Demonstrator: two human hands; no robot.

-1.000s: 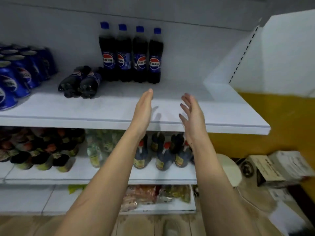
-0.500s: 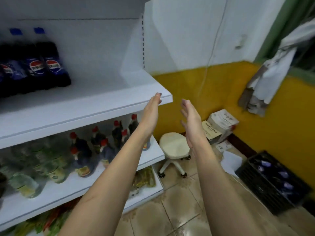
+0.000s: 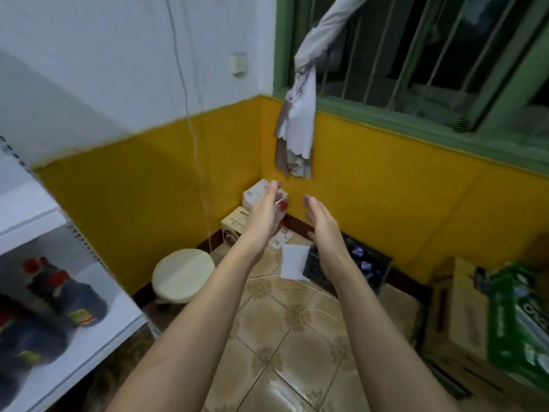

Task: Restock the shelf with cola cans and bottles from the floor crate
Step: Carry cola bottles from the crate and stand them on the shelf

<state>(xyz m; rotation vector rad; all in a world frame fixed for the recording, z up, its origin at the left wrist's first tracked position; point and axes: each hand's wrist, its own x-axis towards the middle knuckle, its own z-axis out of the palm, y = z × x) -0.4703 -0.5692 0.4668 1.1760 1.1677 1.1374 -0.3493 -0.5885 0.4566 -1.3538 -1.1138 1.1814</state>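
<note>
Both hands were empty, fingers straight: the left hand and right hand reached out, palms facing. The black floor crate of cola bottles lay just beyond the right hand, so more restocking apparently remained.

Even indoor light falls from above, bright on the white wall and leaving glare patches on the glossy floor tiles. The barred window is dark. Motion blur smears the shelf and its bottles at left and the cartons at right; wide-angle distortion bends the edges.
</note>
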